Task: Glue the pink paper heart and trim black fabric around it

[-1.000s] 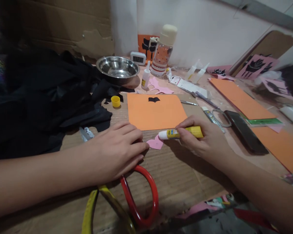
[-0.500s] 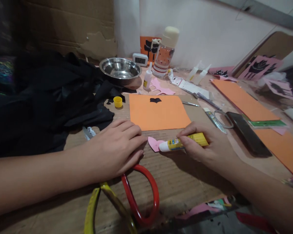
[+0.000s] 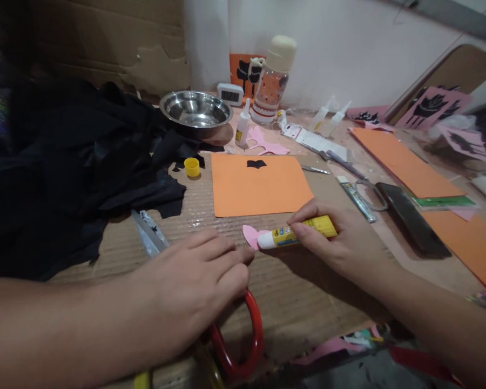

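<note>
My right hand (image 3: 328, 229) is closed around a yellow glue stick (image 3: 294, 233), its white end lying on a small pink paper cutout (image 3: 250, 234) on the cardboard. Part of the cutout is hidden under the glue stick. My left hand (image 3: 202, 281) lies palm down with fingers loosely stretched, fingertips at the cutout's near edge. Below the left hand is the red handle of a pair of scissors (image 3: 256, 329), partly covered. Just beyond, an orange sheet (image 3: 259, 189) carries a small black cutout (image 3: 256, 163) near its top edge.
Black fabric (image 3: 76, 173) is heaped at the left, near a steel bowl (image 3: 174, 112) and a yellow cap (image 3: 191, 168). A glue bottle (image 3: 242, 127), a drinking bottle (image 3: 270, 81) and a small clock (image 3: 230, 94) stand behind. At right lie a dark phone (image 3: 413, 221) and orange sheets (image 3: 409, 167).
My left hand has moved nearer to me and slightly right, now covering more of the scissors. The glue stick has shifted slightly left over the pink cutout.
</note>
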Demonstrator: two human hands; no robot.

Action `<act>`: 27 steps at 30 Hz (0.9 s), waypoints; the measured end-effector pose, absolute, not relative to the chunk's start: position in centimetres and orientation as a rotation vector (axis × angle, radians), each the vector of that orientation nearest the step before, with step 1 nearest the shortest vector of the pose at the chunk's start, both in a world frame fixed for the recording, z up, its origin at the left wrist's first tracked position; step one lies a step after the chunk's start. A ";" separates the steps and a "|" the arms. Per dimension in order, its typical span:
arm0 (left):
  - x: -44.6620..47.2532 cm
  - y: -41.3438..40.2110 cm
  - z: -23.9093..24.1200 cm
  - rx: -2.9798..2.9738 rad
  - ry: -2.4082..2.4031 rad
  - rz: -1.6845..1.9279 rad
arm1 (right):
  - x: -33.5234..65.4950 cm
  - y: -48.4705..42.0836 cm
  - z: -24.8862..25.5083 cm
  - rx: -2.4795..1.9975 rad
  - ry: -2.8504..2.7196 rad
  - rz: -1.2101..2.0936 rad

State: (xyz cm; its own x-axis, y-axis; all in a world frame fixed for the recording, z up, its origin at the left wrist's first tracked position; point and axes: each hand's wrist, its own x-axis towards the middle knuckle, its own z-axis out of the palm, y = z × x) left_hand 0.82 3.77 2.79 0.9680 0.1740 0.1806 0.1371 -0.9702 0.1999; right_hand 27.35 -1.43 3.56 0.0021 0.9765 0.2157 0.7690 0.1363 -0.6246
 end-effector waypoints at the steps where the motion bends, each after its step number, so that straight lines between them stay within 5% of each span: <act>1: 0.8 3.7 2.8 2.929 0.235 0.273 | 27.3 -1.4 3.6 -1.676 -1.808 0.451; 27: 1.5 3.7 1.7 2.923 0.242 0.328 | 26.7 -0.4 1.5 -1.490 -1.730 0.765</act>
